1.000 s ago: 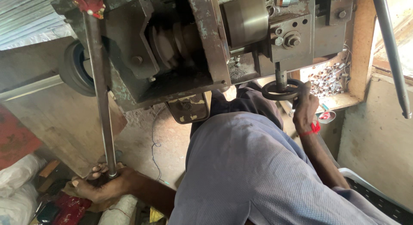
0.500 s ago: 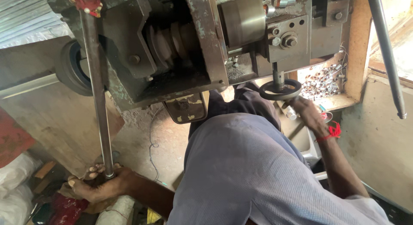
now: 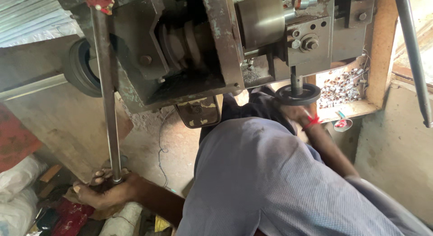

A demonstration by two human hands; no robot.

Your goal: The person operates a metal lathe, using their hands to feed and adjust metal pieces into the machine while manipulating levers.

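Steel lever rod (image 3: 107, 100) hangs down the machine's (image 3: 189, 51) left side; the left hand (image 3: 106, 193) wraps closed around its lower end for leverage. Right hand (image 3: 295, 112) cups the black handwheel (image 3: 297, 93), steadying the feed.

Left hand (image 3: 106, 193) grips long steel rod (image 3: 108, 105) — right hand (image 3: 295, 113) at black handwheel (image 3: 297, 94).

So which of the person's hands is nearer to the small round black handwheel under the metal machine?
The right hand: it sits just below the black handwheel, at its rim. The left hand is far off, gripping the lower end of the long steel rod.
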